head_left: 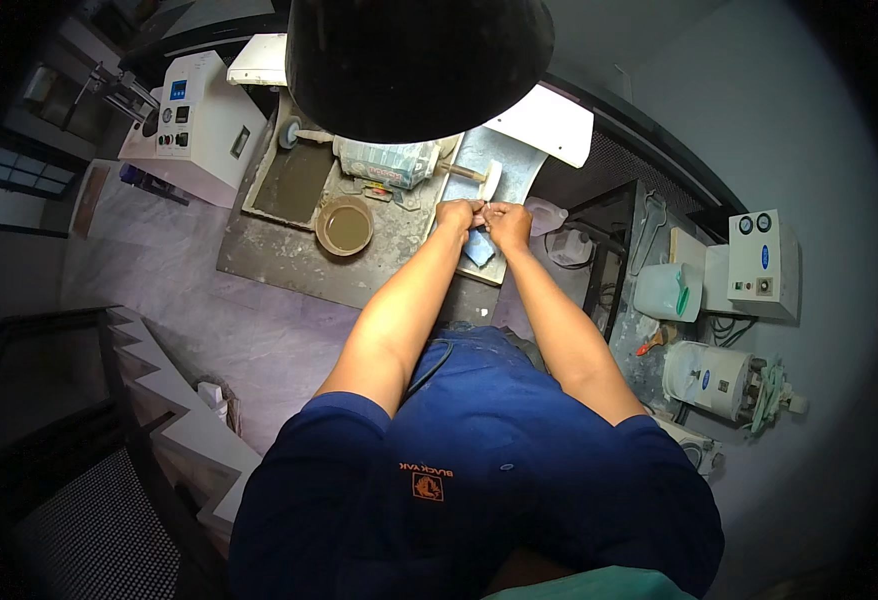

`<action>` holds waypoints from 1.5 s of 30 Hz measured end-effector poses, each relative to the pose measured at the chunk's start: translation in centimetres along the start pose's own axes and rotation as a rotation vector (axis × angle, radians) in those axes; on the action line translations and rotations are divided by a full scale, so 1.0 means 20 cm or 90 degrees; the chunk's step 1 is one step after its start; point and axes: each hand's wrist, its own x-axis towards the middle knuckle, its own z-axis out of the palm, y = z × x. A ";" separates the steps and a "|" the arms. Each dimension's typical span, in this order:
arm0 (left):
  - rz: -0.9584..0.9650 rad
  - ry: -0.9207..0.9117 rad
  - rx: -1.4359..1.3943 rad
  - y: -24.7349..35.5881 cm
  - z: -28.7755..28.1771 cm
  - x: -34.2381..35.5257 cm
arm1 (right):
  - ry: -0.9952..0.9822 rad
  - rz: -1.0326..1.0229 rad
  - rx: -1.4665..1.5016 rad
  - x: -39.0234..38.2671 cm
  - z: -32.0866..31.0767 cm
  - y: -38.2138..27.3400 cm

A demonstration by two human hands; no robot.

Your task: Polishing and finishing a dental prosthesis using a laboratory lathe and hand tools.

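Note:
My left hand (456, 214) and my right hand (508, 223) meet just below the white buffing wheel (492, 180) of a bench polishing lathe (384, 165). Fingers of both hands are pinched together around something small that I cannot make out. A blue cloth (478, 248) lies beneath them on the light-blue lined tray of the lathe. On the lathe's left spindle sits a smaller grey-blue wheel (288, 132). To the left of my hands stands a round bowl (344, 226) with murky brown-grey liquid in it.
A large black lamp shade (419, 70) hangs over the lathe. At the far left stands a white machine (194, 130) with a small screen. A white box with gauges (756, 258), a translucent tub (664, 293) and a red-handled brush (654, 343) are on the right.

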 end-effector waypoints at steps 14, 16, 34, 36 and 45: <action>-0.015 -0.024 -0.031 0.02 -0.01 -0.01 | -0.001 0.033 -0.017 -0.03 -0.03 -0.08; -0.004 -0.015 -0.017 0.03 0.00 -0.01 | -0.011 0.028 -0.002 -0.03 -0.03 -0.08; 0.047 -0.017 -0.001 0.03 -0.03 -0.05 | -0.002 0.029 0.070 -0.08 -0.02 -0.13; 0.046 -0.006 0.007 0.03 -0.02 -0.05 | -0.001 0.037 0.059 -0.07 -0.02 -0.12; 0.045 0.001 -0.007 0.04 -0.01 -0.07 | 0.011 0.031 0.057 -0.06 -0.01 -0.08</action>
